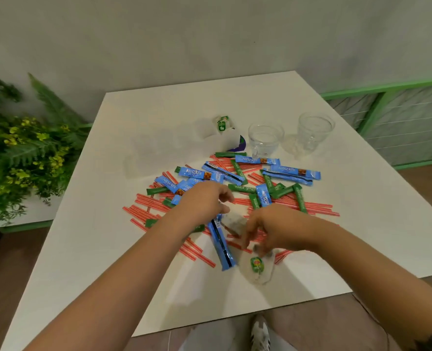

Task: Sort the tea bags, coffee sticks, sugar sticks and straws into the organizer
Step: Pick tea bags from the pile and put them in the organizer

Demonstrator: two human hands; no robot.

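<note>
Both hands reach into a scattered pile on a white table; the right hand pinches a tea bag, the left hand hovers with loosely curled fingers over blue coffee sticks, green sugar sticks and red straws; 2 clear glasses and a translucent organizer stand beyond; plants left.

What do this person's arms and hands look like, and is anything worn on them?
Both forearms are bare, with no sleeves in view. The left hand and right hand wear no gloves; any rings are too blurred to tell. A dark marking shows at the right arm's lower edge.
</note>
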